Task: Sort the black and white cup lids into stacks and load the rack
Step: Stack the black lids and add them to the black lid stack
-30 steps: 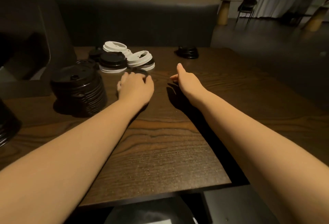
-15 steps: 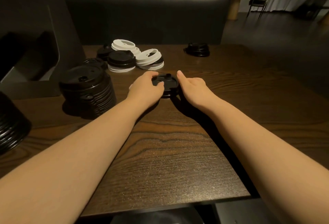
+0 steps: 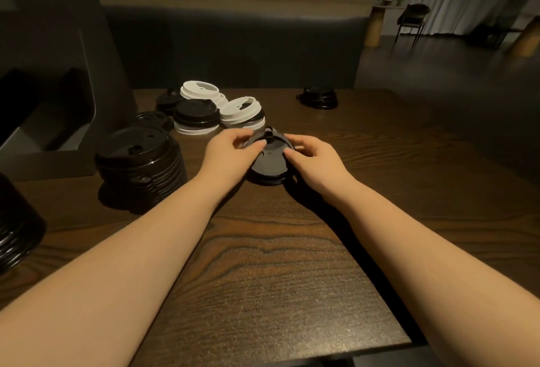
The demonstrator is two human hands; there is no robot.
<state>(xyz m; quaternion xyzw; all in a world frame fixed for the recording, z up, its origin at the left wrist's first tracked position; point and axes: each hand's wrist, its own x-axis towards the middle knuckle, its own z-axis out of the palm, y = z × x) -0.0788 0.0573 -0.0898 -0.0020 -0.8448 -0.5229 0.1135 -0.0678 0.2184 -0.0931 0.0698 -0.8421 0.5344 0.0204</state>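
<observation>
A black cup lid (image 3: 268, 159) lies on the wooden table (image 3: 263, 264) between my hands, seemingly atop another black lid. My left hand (image 3: 230, 153) grips its left rim with curled fingers and thumb. My right hand (image 3: 314, 158) pinches its right rim. To the left stands a tall stack of black lids (image 3: 140, 162). Behind it sits a mixed pile: a black lid on a white one (image 3: 195, 117), a white lid (image 3: 241, 111), another white lid (image 3: 200, 92). A small black stack (image 3: 318, 98) rests far right.
A dark rack or dispenser (image 3: 49, 121) stands at the left edge of the table. Another black lid stack (image 3: 17, 226) shows at the near left. A dark bench back runs behind the table. Several people sit far off.
My left hand slid the black lid from near the mixed pile towards the table's middle. My right hand came in and took its right rim; both hands now hold it.
</observation>
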